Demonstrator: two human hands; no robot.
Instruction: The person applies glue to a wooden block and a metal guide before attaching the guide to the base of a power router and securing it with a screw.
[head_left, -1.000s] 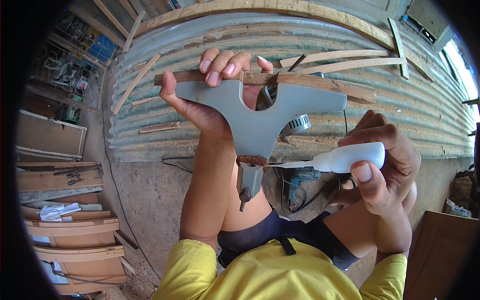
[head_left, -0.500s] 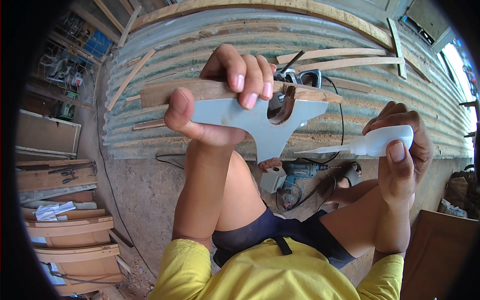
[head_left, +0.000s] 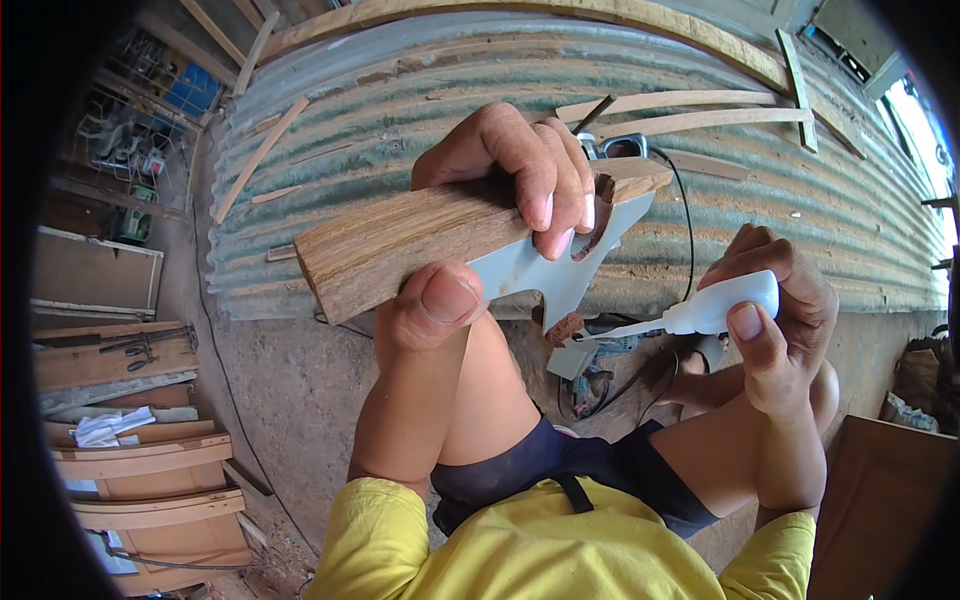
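My left hand (head_left: 510,190) grips a wooden block (head_left: 410,240) with a light grey flat face (head_left: 515,272). The piece is tilted, showing its brown grained side. A rounded notch is cut near its right end, and a narrow arm of it points down to a rough reddish-brown tip (head_left: 564,330). In my right hand (head_left: 785,310) is a white squeeze bottle (head_left: 725,302), held on its side between thumb and fingers. Its long thin nozzle (head_left: 620,330) points left, with the end right beside the reddish-brown tip; whether they touch I cannot tell.
Beyond my hands lies a corrugated metal sheet (head_left: 350,170) with wooden strips (head_left: 690,122) on it. A power drill (head_left: 610,345) and a black cable (head_left: 692,230) are past the nozzle. Curved wooden panels (head_left: 150,455) are stacked at left; a brown board (head_left: 880,510) leans at right.
My left hand has tilted the wooden piece, so more of its brown side shows. The bottle has moved left and slightly down, bringing its nozzle to the reddish-brown tip.
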